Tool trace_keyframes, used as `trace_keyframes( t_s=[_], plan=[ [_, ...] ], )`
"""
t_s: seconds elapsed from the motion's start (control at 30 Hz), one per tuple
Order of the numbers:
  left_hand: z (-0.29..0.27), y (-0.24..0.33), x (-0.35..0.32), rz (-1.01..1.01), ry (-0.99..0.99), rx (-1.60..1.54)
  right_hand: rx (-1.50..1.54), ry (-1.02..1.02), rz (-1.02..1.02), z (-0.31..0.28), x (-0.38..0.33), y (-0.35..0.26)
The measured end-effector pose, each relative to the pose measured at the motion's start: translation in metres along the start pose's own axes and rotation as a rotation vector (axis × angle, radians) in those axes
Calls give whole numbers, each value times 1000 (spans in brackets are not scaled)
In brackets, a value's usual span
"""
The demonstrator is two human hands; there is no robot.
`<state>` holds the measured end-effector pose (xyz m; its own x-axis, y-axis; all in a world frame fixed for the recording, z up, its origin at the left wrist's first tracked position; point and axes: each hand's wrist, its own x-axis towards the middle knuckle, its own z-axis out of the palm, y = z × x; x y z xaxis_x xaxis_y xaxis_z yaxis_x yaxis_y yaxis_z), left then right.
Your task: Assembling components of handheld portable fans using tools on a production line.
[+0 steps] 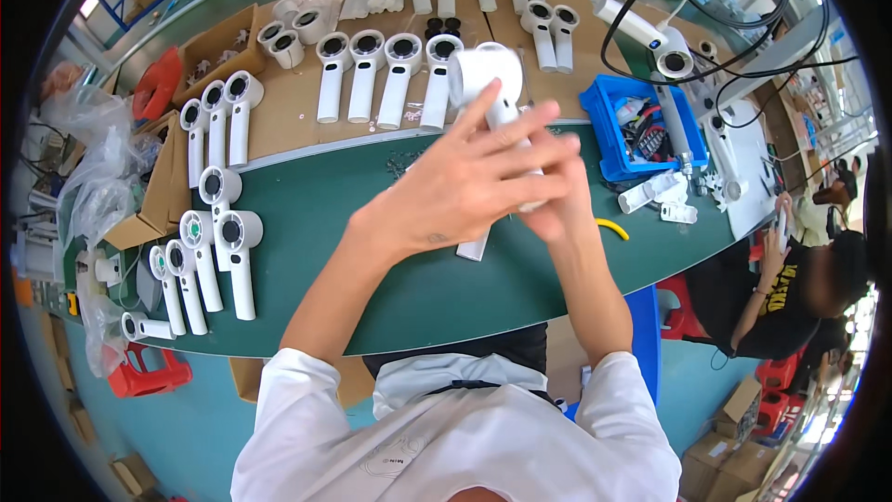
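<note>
A white handheld fan (488,74) is raised over the green bench, its round head upward and slightly blurred. My left hand (437,177) reaches across its handle, fingers spread along the near side. The right hand (557,191) closes around the lower handle, partly hidden behind the left fingers. Beneath them lies a white handle-shaped piece (474,247), mostly covered by my hands. Small dark screws (401,165) are scattered left of the fan. Just beyond it stands a row of similar white fans (401,60) on cardboard.
More fans (240,246) line the bench's left side, near open cardboard boxes (167,177). At right are a blue bin (604,135) with tools, white shell parts (650,191) and a yellow curved handle (612,228). Black cables (790,65) hang above. A co-worker (780,288) sits at right.
</note>
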<state>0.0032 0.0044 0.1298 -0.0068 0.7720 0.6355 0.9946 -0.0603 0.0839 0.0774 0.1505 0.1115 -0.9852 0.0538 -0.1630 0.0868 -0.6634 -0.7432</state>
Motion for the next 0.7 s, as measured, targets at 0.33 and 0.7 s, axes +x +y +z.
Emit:
trace_keyframes(
  t_s=[0.33, 0.7],
  plan=[
    [-17, -31, -14, -353, 574, -384, 32, -479, -164, 13, 39, -14],
    [-5, -36, -13, -630, 696, -616, 13, -482, -118, -3, 46, 20]
  ],
)
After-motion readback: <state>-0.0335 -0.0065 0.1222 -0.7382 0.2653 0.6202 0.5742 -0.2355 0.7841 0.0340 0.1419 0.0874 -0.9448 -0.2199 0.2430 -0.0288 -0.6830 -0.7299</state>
